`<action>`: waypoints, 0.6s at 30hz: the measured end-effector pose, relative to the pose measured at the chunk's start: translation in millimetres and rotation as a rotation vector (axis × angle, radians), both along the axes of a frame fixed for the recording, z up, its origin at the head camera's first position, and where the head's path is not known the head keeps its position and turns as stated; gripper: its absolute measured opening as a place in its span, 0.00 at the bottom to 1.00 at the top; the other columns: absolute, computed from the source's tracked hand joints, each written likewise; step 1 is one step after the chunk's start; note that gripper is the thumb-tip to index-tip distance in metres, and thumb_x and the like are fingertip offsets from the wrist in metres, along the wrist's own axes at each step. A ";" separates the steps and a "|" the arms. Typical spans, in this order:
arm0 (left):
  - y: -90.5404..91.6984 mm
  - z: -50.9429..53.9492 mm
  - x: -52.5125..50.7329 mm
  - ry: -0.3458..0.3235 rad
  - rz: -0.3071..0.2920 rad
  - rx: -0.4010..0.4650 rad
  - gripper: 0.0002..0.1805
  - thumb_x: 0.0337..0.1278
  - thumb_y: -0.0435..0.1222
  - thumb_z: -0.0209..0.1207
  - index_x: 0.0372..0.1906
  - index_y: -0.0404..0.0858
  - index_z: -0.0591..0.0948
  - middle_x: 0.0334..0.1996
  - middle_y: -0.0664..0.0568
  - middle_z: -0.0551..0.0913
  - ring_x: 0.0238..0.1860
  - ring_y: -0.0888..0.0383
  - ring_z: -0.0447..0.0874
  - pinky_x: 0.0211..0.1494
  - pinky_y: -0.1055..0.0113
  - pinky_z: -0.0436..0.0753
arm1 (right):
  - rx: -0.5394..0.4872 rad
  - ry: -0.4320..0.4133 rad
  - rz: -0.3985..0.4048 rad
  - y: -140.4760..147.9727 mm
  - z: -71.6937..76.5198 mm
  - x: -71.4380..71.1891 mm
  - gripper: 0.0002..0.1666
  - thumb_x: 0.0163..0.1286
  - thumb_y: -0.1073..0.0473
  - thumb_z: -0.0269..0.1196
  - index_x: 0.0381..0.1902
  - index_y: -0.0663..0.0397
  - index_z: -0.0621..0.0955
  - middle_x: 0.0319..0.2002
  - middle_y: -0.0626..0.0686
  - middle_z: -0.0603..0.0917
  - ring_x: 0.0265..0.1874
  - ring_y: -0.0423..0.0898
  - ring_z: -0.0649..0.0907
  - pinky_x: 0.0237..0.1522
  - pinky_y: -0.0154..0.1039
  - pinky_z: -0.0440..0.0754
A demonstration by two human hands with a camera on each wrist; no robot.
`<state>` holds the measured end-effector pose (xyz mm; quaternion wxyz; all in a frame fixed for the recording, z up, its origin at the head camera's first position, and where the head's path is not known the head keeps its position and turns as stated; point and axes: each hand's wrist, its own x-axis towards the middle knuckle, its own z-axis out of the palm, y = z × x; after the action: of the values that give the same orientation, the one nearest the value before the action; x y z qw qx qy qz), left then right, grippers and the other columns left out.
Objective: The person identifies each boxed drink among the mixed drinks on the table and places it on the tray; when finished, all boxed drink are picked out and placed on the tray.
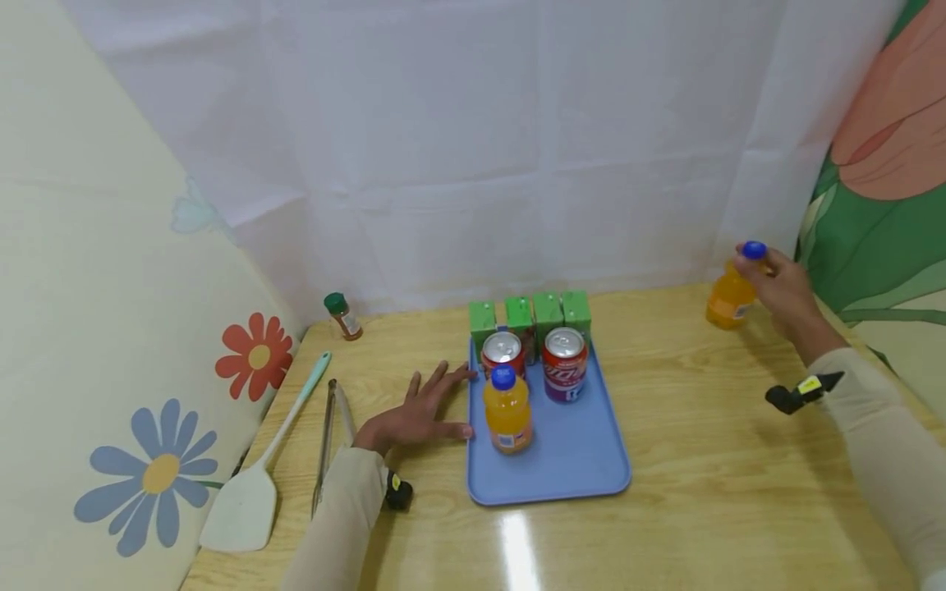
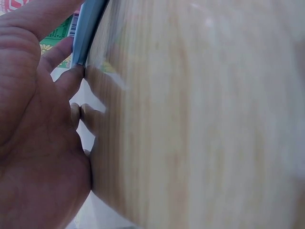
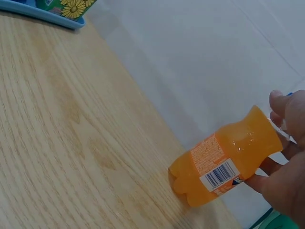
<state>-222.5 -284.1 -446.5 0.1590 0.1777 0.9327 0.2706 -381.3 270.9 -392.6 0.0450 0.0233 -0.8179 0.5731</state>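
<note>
At the back right, my right hand [image 1: 787, 291] grips an orange drink bottle [image 1: 730, 300] near its blue cap. In the right wrist view the bottle's barcode label [image 3: 217, 167] faces the camera; whether its base touches the table is hard to tell. My left hand [image 1: 417, 414] lies with fingers spread at the left edge of a blue tray [image 1: 569, 472], thumb and fingertips against the rim. The tray bears a second orange bottle [image 1: 508, 420], two drink cans, one purple and red [image 1: 565, 368], the other red [image 1: 502, 351] and partly hidden, and several green cartons [image 1: 548, 310] along its back.
Left of my left hand lie metal tongs [image 1: 325, 439] and a white spatula [image 1: 244, 505] with a mint handle. A small green-capped jar [image 1: 343, 316] stands at the back left. White cloth [image 1: 443, 164] hangs behind the wooden table [image 1: 687, 460].
</note>
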 end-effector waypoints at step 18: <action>0.8 1.1 0.3 0.007 -0.010 0.001 0.49 0.59 0.61 0.63 0.80 0.59 0.51 0.82 0.51 0.40 0.79 0.46 0.24 0.73 0.42 0.20 | -0.030 -0.024 0.002 -13.5 17.9 9.2 0.42 0.71 0.35 0.57 0.75 0.48 0.68 0.71 0.51 0.70 0.62 0.44 0.72 0.68 0.44 0.71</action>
<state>-222.2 -283.2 -445.3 0.1572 0.1835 0.9322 0.2695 -372.1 257.5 -374.7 0.0351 0.0166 -0.8097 0.5856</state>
